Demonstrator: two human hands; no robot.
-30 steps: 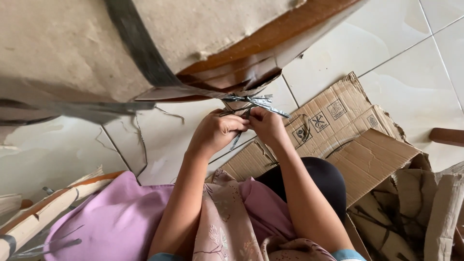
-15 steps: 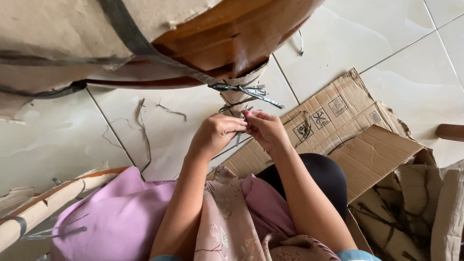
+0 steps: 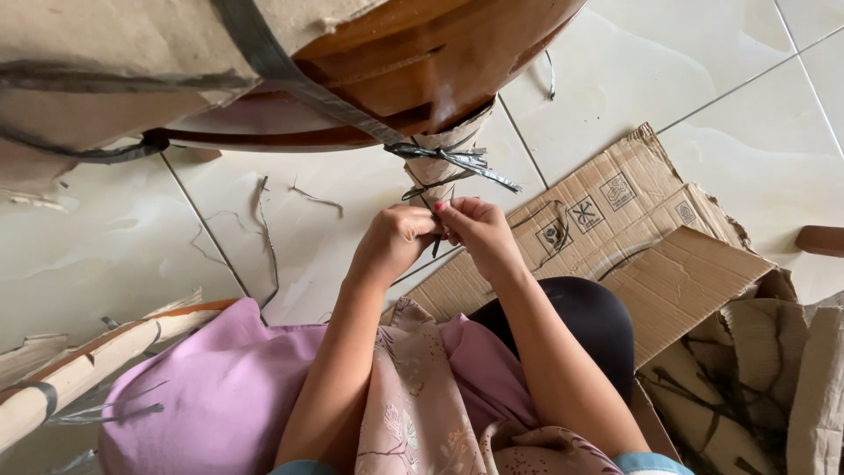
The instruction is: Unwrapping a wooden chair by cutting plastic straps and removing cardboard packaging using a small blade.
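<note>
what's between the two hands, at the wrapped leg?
Head view: a dark plastic strap runs down between the left hand and right hand, both pinching it just below the cardboard-wrapped leg.

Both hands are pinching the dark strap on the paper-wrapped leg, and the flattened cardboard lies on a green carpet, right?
Not quite. The head view shows the left hand and right hand together at the dark strap around the paper-wrapped leg, as you say. But the flattened cardboard lies on pale glossy floor tiles, not on a green carpet.
</note>
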